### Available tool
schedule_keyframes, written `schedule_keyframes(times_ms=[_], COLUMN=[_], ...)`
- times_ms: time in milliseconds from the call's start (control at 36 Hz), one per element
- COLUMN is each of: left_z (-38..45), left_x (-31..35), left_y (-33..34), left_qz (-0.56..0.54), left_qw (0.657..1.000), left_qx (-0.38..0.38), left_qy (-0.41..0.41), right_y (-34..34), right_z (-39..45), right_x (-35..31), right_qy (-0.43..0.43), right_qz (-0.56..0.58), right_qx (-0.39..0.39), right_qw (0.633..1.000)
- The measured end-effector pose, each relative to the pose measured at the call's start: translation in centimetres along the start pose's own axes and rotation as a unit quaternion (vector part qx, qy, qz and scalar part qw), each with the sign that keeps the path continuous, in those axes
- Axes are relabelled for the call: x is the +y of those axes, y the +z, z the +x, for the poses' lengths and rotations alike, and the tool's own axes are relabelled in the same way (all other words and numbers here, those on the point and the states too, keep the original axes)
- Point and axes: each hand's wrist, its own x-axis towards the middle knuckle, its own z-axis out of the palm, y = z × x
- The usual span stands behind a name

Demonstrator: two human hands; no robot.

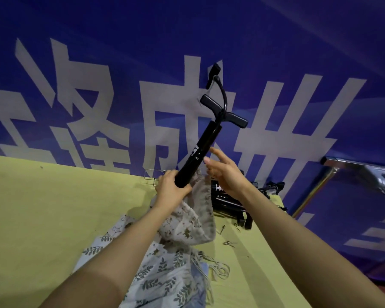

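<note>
Reaches in with both bare forearms, left from 7 o'clock, right from 5 o'clock, converging toward 12. Grips pump low down with left hand, fingers curled. Holds right hand at its 2 o'clock, fingers straight and spread.

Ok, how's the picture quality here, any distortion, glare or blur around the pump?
Head view: wide-angle bending skews the banner lettering and the yellow table edge; head view: bright glare on the chrome rail; head view: the pump in the left hand looks soft, its white print smeared.
</note>
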Motion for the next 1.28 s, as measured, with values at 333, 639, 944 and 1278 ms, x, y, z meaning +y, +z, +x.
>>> schedule_keyframes(times_ms=[333, 639, 944, 1278], left_z=[-0.2, 1.7, 1.4, 0.1], left_x=[-0.1, 2.8, 4.6, 3.6], left_y=[-0.9, -2.2, -2.5, -1.8], left_qz=[0.218, 0.011, -0.026, -0.067], left_qw=[0.962, 0.998, 0.996, 0.998], left_qx=[-0.163, -0.059, -0.05, 0.02], left_qy=[0.022, 0.021, 0.074, 0.006], right_y=[0.1, 0.7, 2.8, 0.5], right_z=[-0.1, 0.4, 0.1, -0.8], right_x=[0.5, 1.9, 3.9, 2.8], right_qy=[-0.06, -0.061, -0.032, -0.072], right_qz=[-0.118, -0.294, -0.456, -0.321], right_qx=[0.119, 0.145, 0.133, 0.121], right_qw=[0.984, 0.943, 0.88, 0.937])
